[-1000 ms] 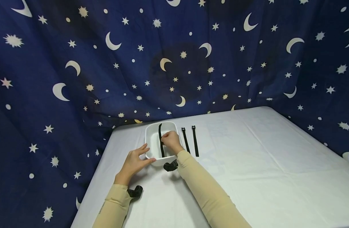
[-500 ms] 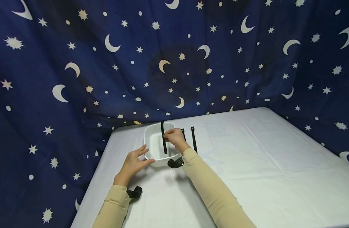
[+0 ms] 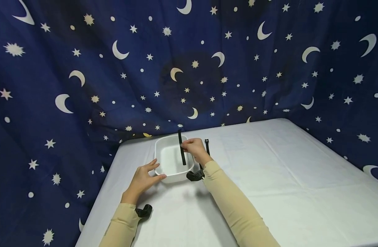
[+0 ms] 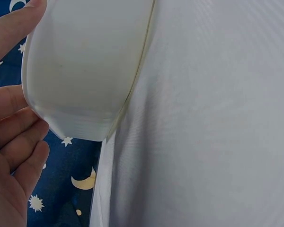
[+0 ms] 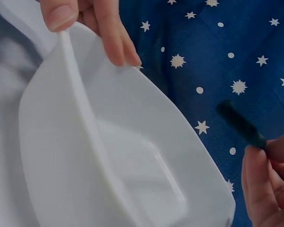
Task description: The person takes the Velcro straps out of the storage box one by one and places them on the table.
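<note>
My right hand (image 3: pixel 195 148) pinches a black hook-and-loop cable strap (image 3: pixel 182 151) between thumb and fingertips, over the right part of a white plastic tub (image 3: pixel 159 154). In the right wrist view the strap (image 5: pixel 239 122) shows only in part, blurred, against the curtain. My left hand (image 3: pixel 144 175) holds the tub's near left corner, thumb on the front rim and fingers round the left side. The left wrist view shows those fingers (image 4: pixel 26 142) bent against the tub's outer wall (image 4: pixel 85 66). No other strap shows inside the tub.
Right of the tub, a second black strap (image 3: pixel 207 145) lies on the white-covered table (image 3: pixel 269 171); the right hand and wrist partly hide the straps there. A dark blue curtain (image 3: pixel 130 85) with moons and stars hangs behind and to the left.
My right hand has lifted the strap and carried it to the right, from inside the tub toward its right rim. The left hand stays at the corner. The head view has tilted slightly.
</note>
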Action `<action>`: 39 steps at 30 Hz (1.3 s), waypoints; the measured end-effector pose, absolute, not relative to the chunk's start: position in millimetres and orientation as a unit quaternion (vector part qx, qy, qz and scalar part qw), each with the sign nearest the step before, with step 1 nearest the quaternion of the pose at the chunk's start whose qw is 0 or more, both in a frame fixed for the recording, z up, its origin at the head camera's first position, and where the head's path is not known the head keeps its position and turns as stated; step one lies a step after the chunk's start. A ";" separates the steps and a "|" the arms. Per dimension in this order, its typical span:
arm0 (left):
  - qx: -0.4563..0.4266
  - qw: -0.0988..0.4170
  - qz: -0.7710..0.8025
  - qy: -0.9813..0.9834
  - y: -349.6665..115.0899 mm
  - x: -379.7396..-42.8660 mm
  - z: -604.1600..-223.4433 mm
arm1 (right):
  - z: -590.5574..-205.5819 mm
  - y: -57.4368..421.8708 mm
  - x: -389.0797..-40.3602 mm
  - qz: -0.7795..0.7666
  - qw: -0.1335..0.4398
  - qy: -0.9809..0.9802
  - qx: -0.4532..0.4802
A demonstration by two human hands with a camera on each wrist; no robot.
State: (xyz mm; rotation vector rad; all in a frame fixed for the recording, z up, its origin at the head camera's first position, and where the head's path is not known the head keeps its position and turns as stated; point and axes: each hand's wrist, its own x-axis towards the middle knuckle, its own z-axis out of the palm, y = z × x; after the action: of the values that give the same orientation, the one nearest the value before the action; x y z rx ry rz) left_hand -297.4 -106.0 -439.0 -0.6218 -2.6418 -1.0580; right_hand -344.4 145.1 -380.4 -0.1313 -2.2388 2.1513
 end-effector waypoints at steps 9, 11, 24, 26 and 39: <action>-0.205 0.106 -0.367 -0.901 -106.6 -299.1 -436.7 | -379.2 166.3 -348.3 0.689 0.025 -0.722 -0.057; -0.202 0.102 -0.368 -0.902 -107.1 -299.3 -437.1 | -379.5 170.3 -348.5 0.684 0.025 -0.726 -0.064; -0.199 0.098 -0.375 -0.900 -108.6 -295.9 -436.7 | -382.4 187.7 -348.7 0.698 0.034 -0.712 -0.071; -0.200 0.098 -0.376 -0.899 -108.2 -296.4 -436.8 | -382.5 192.2 -347.9 0.698 0.034 -0.712 -0.074; -0.199 0.092 -0.370 -0.903 -106.9 -297.9 -436.4 | -388.7 213.9 -345.0 0.691 0.035 -0.716 -0.088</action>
State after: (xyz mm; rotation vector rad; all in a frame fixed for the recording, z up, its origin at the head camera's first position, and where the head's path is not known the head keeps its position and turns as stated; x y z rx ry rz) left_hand -297.9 -106.9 -436.4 -0.5912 -2.6813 -1.0994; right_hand -345.0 213.9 -388.7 -0.2718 -2.2017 2.1247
